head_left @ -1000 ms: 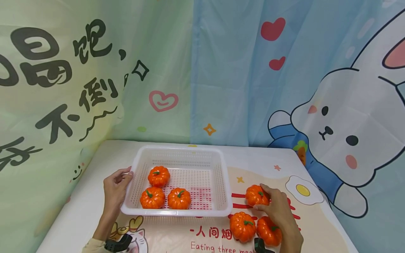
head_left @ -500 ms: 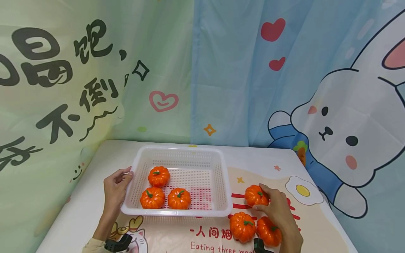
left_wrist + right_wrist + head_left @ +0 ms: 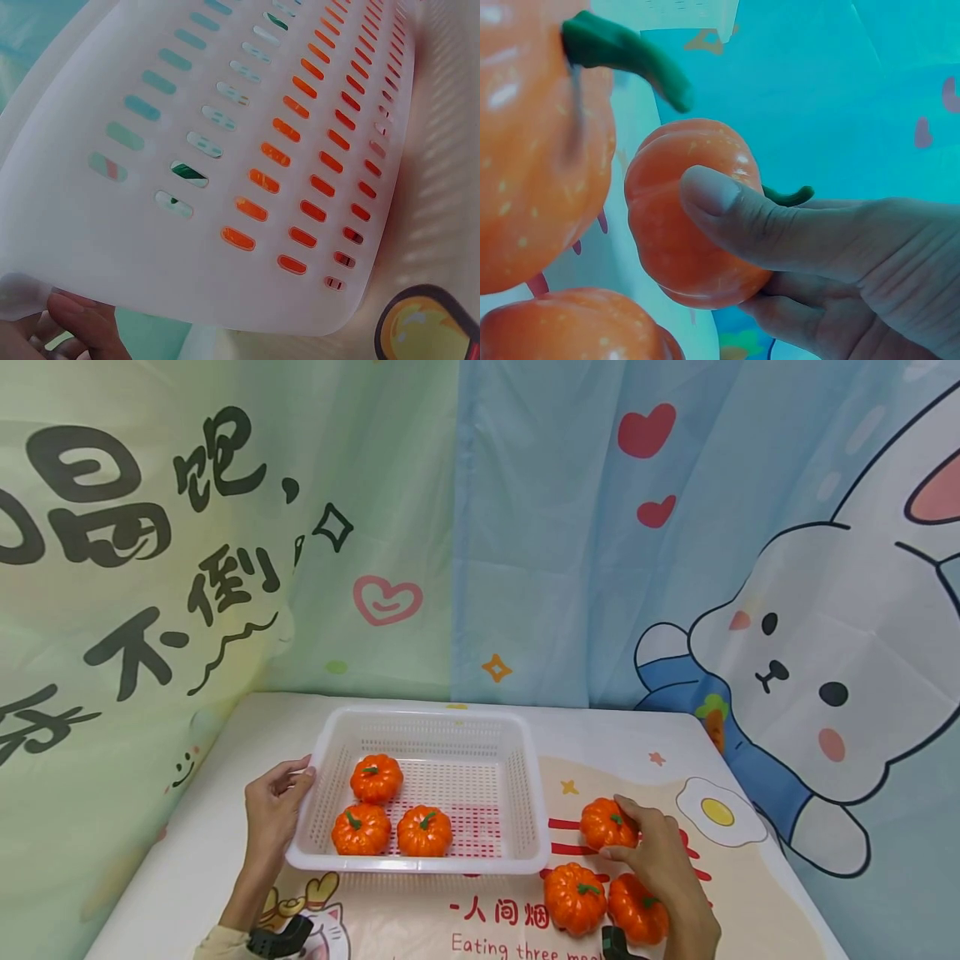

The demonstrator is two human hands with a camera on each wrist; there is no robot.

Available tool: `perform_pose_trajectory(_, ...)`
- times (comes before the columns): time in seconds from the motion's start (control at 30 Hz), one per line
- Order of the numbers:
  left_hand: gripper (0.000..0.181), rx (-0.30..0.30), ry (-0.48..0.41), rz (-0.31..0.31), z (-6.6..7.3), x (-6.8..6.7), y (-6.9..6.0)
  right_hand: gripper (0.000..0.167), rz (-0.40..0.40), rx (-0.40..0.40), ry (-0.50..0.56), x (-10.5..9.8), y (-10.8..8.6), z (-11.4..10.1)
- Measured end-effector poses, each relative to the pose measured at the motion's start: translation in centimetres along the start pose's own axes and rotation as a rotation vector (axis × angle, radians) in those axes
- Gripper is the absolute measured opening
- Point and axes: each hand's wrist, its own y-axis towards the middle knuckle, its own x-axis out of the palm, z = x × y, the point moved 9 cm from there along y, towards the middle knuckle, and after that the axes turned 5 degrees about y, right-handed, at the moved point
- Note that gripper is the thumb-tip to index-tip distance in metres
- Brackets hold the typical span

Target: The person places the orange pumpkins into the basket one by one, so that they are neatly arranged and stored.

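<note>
A pumpkin (image 3: 602,824) is pinched by the right hand (image 3: 660,853), the basket (image 3: 420,865) by the left hand (image 3: 273,802); a lift seems needed.

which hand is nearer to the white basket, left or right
Left. The left hand grips the white basket by the rim on its left side; the right hand is apart from it, off to its right, holding an orange pumpkin.

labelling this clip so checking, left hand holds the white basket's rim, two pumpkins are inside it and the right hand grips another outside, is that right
Not quite: three pumpkins are inside the white basket, not two, as the head view shows. The rest is right: the left hand holds its rim and the right hand grips another pumpkin outside.
</note>
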Motion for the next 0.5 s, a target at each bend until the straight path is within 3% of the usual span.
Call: perform_pose_trajectory(0.5, 0.034, -0.007, -0.004, -0.006, 0.04, -0.01, -0.07, 0.086, -0.011, -0.010, 0.005, -0.26, -0.03, -0.56)
